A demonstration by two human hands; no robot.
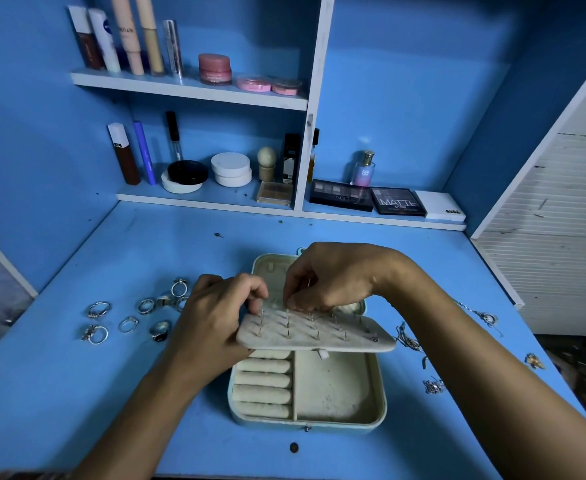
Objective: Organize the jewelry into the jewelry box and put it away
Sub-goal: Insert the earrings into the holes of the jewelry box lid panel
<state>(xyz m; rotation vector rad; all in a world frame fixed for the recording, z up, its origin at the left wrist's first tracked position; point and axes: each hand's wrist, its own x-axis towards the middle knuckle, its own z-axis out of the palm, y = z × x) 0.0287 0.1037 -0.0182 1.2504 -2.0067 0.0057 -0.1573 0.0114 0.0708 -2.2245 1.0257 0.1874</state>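
Hand positions are being set by the earring panel (315, 336): the left hand (215, 320) is gripping its left end, holding it tilted over the open jewelry box (307, 389), while the right hand (333, 277) is pinching what seems a thin earring post directly above the far row. Its long axis is lying left to right. Soft padded rolls are lining the box; metal rings (128, 317) are lying left on the worktop (77, 393), chains (409, 339) right.

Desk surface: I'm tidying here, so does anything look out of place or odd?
Yes. Rings lie loose left of the open jewelry box, tangled chains right of it. The box's ring rolls hold nothing. Small dark specks dot the desk.
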